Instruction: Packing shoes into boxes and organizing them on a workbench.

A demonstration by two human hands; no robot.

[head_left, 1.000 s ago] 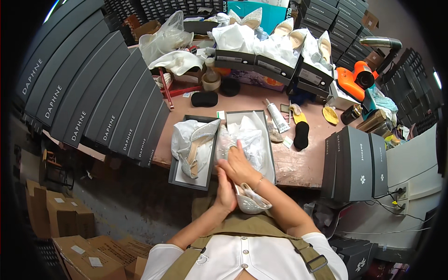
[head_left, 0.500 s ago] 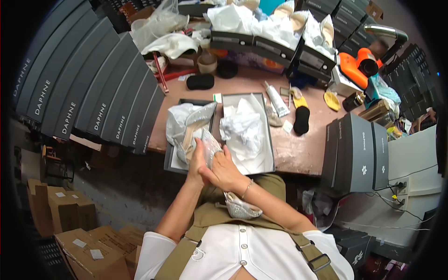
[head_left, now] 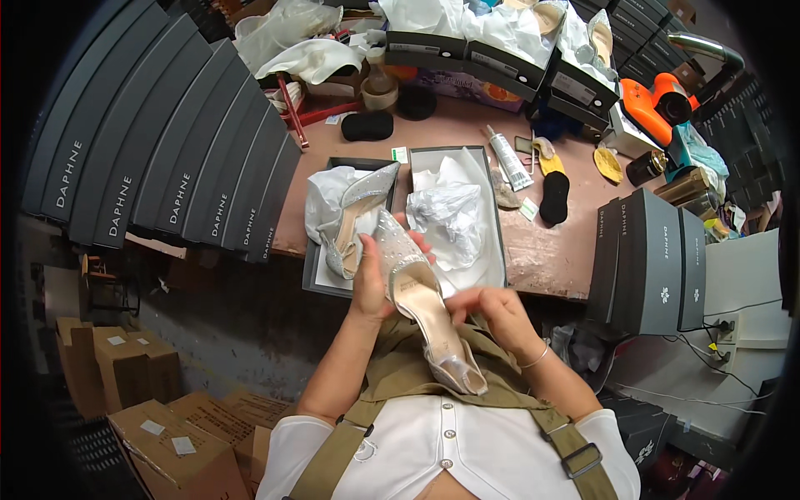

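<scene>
A glittery silver high-heeled shoe (head_left: 421,302) lies with its insole up, toe pointing away and heel end toward my chest. My left hand (head_left: 372,271) is wrapped round its front part, thumb along one side and fingertips showing on the other. Just right of the shoe's middle, my right hand (head_left: 493,314) has bent fingers spread apart, close to the shoe's edge and holding nothing I can see. The matching silver shoe (head_left: 354,218) rests among white tissue paper in the dark shoebox (head_left: 327,285) beyond my left hand.
Beside it, the box lid (head_left: 498,242) holds crumpled white tissue (head_left: 446,218). A white tube (head_left: 510,158) and black pads (head_left: 554,198) lie to the right. Tall stacks of grey shoeboxes (head_left: 150,158) stand at the left, others (head_left: 646,258) at the right. Open shoeboxes (head_left: 504,67) line the back.
The shoe has turned from lying sole-down under both hands to showing its insole. My right hand has come off it and moved right; my left hand keeps hold.
</scene>
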